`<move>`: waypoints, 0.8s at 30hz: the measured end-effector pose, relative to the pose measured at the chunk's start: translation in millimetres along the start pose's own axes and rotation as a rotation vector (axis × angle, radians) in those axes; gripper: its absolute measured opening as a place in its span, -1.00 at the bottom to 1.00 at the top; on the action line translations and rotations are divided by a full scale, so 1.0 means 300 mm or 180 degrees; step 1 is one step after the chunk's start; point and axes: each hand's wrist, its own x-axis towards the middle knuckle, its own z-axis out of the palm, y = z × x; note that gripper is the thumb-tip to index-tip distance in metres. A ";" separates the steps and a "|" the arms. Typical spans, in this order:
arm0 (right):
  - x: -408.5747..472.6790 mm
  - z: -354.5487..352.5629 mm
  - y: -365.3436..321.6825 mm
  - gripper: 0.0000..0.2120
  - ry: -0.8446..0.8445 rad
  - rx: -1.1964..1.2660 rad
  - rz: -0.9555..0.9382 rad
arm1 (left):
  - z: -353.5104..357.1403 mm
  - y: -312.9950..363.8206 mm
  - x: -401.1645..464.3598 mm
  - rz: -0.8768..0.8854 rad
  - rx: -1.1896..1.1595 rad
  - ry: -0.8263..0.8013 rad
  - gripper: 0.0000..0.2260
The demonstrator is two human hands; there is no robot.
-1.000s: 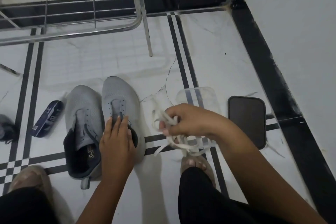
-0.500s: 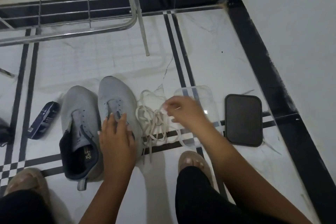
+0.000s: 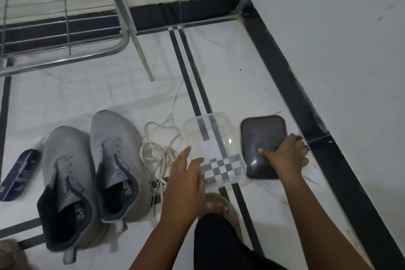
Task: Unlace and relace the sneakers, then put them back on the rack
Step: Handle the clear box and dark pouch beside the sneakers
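Note:
Two grey sneakers stand side by side on the floor with no laces in their eyelets, the left sneaker and the right sneaker. A loose heap of white laces lies just right of them. My left hand hovers with straight fingers over the laces, its fingertips at the near left edge of a clear plastic box. My right hand grips the right edge of a dark lid lying beside the box.
A metal shoe rack stands at the upper left, one leg reaching the floor. A dark blue packet lies left of the sneakers. A wall with a black skirting runs along the right. My sandalled foot is below the box.
My left hand left the right sneaker and moved right toward the clear box. My right hand let the laces drop beside the sneakers and went right to grip the dark lid.

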 end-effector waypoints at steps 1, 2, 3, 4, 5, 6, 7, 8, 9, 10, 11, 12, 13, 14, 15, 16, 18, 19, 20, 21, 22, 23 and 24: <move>-0.008 -0.007 -0.013 -0.29 0.0074 0.0335 -0.0254 | 0.001 0.000 0.004 -0.0052 0.0000 -0.0020 -0.72; -0.026 -0.014 -0.029 -0.51 0.0106 0.0624 -0.0565 | 0.003 0.003 0.009 -0.0117 -0.0012 -0.0036 -0.72; -0.057 -0.023 -0.048 -0.69 0.0117 0.0782 -0.0889 | 0.007 0.009 0.013 -0.0186 -0.0025 -0.0037 -0.71; -0.097 -0.027 -0.071 -0.79 0.0069 0.0902 -0.1175 | 0.009 0.015 0.016 -0.0240 -0.0033 -0.0015 -0.71; -0.140 -0.028 -0.098 -0.80 -0.0060 0.1064 -0.1374 | 0.009 0.023 0.021 -0.0255 -0.0029 0.0033 -0.70; -0.179 -0.030 -0.119 -0.76 -0.0251 0.1236 -0.1442 | 0.014 0.033 0.026 -0.0206 -0.0015 0.0084 -0.68; -0.206 -0.031 -0.136 -0.71 -0.0461 0.1414 -0.1400 | 0.020 0.046 0.033 -0.0085 0.0024 0.0132 -0.66; -0.214 -0.027 -0.141 -0.64 -0.0711 0.1632 -0.1242 | 0.029 0.060 0.041 0.0082 0.0112 0.0154 -0.63; -0.211 -0.025 -0.138 -0.58 -0.0988 0.1953 -0.0971 | 0.036 0.073 0.047 0.0258 0.0272 0.0137 -0.60; -0.194 -0.023 -0.124 -0.55 -0.1186 0.2248 -0.0695 | 0.047 0.089 0.056 0.0391 0.0448 0.0071 -0.57; -0.172 -0.013 -0.104 -0.54 -0.1155 0.2374 -0.0536 | 0.055 0.105 0.064 0.0493 0.0620 -0.0032 -0.54; -0.142 -0.003 -0.085 -0.55 -0.0874 0.2204 -0.0557 | 0.062 0.120 0.073 0.0607 0.0772 -0.0147 -0.53; -0.104 0.015 -0.061 -0.58 -0.0457 0.1708 -0.0652 | 0.071 0.134 0.081 0.0754 0.0921 -0.0271 -0.52; -0.062 0.028 -0.041 -0.58 -0.0095 0.1105 -0.0651 | 0.085 0.146 0.094 0.0940 0.1101 -0.0379 -0.51; -0.026 0.042 -0.026 -0.46 0.0061 0.0529 -0.0475 | 0.097 0.161 0.107 0.1126 0.1283 -0.0465 -0.51; 0.002 0.054 -0.017 -0.27 -0.0046 0.0174 -0.0160 | 0.111 0.175 0.119 0.1268 0.1437 -0.0549 -0.51; 0.030 0.065 -0.011 -0.08 -0.0435 -0.0024 0.0291 | 0.132 0.198 0.137 0.1431 0.1641 -0.0699 -0.49; 0.034 0.076 -0.006 -0.16 -0.0487 -0.0071 0.0247 | 0.138 0.206 0.143 0.1456 0.1674 -0.0790 -0.48; 0.042 0.095 0.001 -0.33 -0.0424 -0.0102 0.0021 | 0.143 0.212 0.146 0.1439 0.1676 -0.0906 -0.47; 0.040 0.105 0.003 -0.52 -0.0267 -0.0130 -0.0298 | 0.144 0.219 0.146 0.1413 0.1681 -0.0961 -0.46; 0.036 0.109 0.003 -0.67 -0.0101 -0.0173 -0.0567 | 0.142 0.225 0.145 0.1398 0.1704 -0.0978 -0.46; 0.032 0.103 0.003 -0.75 0.0025 -0.0089 -0.0708 | 0.141 0.228 0.142 0.1391 0.1720 -0.0989 -0.46; 0.036 0.091 0.001 -0.79 0.0081 0.0136 -0.0651 | 0.142 0.226 0.139 0.1379 0.1729 -0.1027 -0.46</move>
